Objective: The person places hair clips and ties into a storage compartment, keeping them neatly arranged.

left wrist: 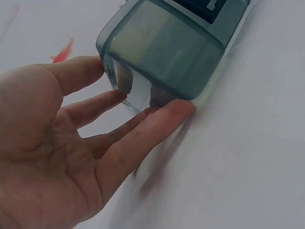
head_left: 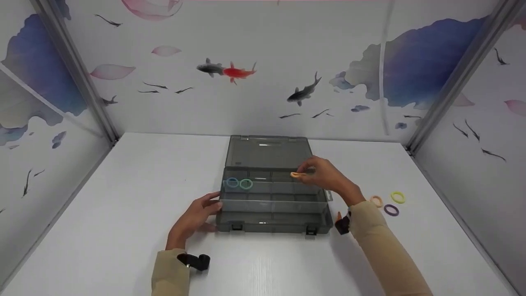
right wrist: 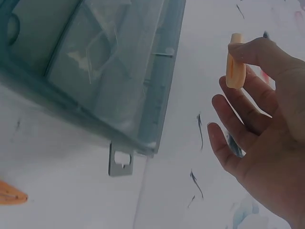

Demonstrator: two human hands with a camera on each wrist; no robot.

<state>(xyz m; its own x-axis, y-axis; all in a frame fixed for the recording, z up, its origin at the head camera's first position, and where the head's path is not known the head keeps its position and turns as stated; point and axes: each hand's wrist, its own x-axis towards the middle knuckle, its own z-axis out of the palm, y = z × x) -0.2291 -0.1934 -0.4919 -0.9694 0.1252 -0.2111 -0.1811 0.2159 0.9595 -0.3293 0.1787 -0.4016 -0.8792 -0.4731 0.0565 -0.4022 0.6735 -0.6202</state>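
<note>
A smoky see-through compartment box (head_left: 263, 227) sits on the table, its lid (head_left: 269, 154) tipped back. My left hand (head_left: 196, 216) rests against the box's left side; the left wrist view shows its spread fingers touching the wall near a corner. Over the back right compartments, my right hand (head_left: 326, 174) pinches a light orange hair tie (right wrist: 236, 71) between thumb and fingertips. This tie looks flattened in the right wrist view. A blue hair tie (head_left: 232, 182) and a green hair tie (head_left: 246, 183) lie side by side at the box's back left.
Right of the box, an orange tie (head_left: 376, 201), a yellow tie (head_left: 397, 197) and a purple tie (head_left: 391, 210) lie on the white table (head_left: 123, 197). An orange pointed piece (right wrist: 12, 194) lies near the box's right side. Printed walls (head_left: 263, 111) enclose the table.
</note>
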